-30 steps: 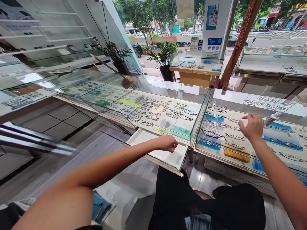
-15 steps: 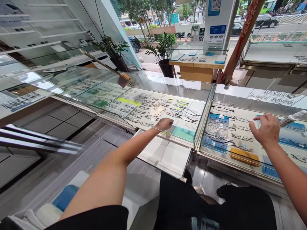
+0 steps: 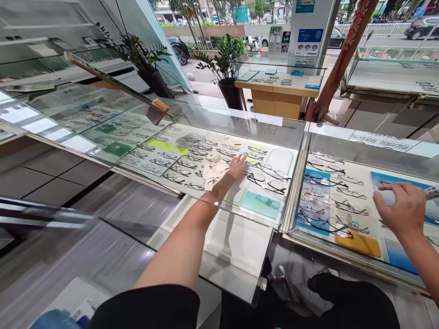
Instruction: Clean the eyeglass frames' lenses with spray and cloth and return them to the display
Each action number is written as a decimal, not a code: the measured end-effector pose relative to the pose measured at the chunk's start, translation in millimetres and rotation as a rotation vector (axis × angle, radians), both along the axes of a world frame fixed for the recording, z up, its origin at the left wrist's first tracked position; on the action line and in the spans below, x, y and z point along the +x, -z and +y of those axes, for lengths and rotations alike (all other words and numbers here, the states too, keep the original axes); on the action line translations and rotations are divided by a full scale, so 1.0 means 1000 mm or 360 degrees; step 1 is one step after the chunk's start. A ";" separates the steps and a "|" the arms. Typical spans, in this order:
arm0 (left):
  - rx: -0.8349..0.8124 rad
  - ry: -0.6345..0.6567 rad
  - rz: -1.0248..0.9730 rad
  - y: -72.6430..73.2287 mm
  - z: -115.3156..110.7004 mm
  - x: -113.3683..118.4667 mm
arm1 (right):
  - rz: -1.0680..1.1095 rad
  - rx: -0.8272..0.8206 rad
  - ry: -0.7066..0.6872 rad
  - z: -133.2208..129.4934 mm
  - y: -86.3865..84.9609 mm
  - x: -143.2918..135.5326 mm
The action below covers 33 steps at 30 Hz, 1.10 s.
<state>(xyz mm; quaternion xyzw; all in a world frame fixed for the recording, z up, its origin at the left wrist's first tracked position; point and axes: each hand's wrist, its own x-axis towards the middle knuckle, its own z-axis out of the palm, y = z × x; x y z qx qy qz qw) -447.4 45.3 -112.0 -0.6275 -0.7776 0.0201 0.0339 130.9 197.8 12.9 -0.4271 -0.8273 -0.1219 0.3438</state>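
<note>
My left hand (image 3: 238,167) reaches inside the glass display case, its forearm showing through the top pane. Its fingers are stretched forward and hold nothing visible. Left of it lies a crumpled beige cloth (image 3: 214,170), among rows of eyeglasses (image 3: 270,185). A teal card (image 3: 261,204) sits near the front of that case. Over the neighbouring case my right hand (image 3: 403,208) is curled around a slim whitish bottle (image 3: 431,192), mostly hidden by the hand. Below that hand are more eyeglasses (image 3: 350,208) on the case floor.
A white panel (image 3: 236,246) juts out below the case toward me. An orange case (image 3: 358,244) lies inside the right display. A wooden-edged mirror-like board (image 3: 157,112) leans over the counter at left. Potted plants (image 3: 226,59) and a small display table (image 3: 277,98) stand beyond.
My left hand has gone from curled near the case's front edge to stretched deeper inside, beside the cloth. My right hand has moved slightly right and down with the bottle. The view has shifted.
</note>
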 end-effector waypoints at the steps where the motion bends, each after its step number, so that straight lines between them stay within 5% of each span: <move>1: -0.0010 0.0008 -0.0003 0.003 0.003 -0.001 | -0.0011 0.0029 -0.0008 0.000 0.000 0.001; 8: -0.0038 0.0051 -0.0039 0.013 0.016 -0.002 | -0.0045 0.0040 0.0006 -0.002 -0.003 0.007; 21: -0.0126 0.0056 0.0053 0.007 0.012 -0.001 | -0.0062 0.0092 -0.0096 0.000 -0.004 0.005; 28: -0.0136 0.0083 0.0129 -0.010 0.000 0.005 | -0.0055 -0.0037 -0.0020 -0.001 -0.003 -0.001; 33: -0.0101 0.0200 0.0177 -0.029 -0.029 0.024 | -0.0033 -0.0023 -0.0020 0.002 0.002 -0.008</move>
